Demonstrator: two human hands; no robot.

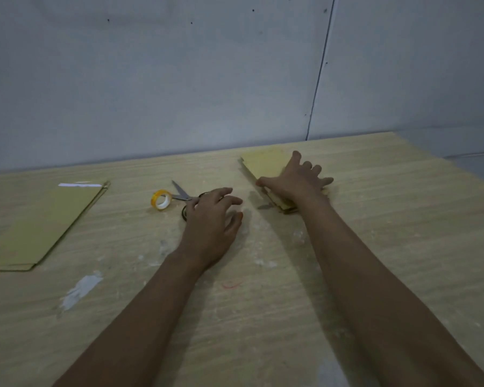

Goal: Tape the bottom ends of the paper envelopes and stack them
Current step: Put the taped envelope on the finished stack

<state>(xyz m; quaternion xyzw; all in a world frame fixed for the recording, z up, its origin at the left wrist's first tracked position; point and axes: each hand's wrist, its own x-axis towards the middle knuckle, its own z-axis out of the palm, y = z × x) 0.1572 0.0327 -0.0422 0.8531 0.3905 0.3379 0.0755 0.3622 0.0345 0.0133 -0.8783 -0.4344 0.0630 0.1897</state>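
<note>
Envelopes (pixel 266 166) under spread right hand (pixel 296 181); left hand (pixel 211 219) relaxed, holding nothing

Bare counter (pixel 263 317) fills the lower frame before me; scissors (pixel 180 192) and tape roll (pixel 161 200) crowd center-left.

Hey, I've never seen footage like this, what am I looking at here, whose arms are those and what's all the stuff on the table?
There is no machine here. A camera worn on a person's head looks forward and down, so the two bare arms are the wearer's own. They reach over a pale wooden table. The right hand rests with spread fingers on a small pile of yellow envelopes. The left hand hovers by the scissors, fingers loose, seemingly holding nothing. Beside them stands a roll of tape. Far left lies another envelope stack. Behind is a grey wall.
</note>
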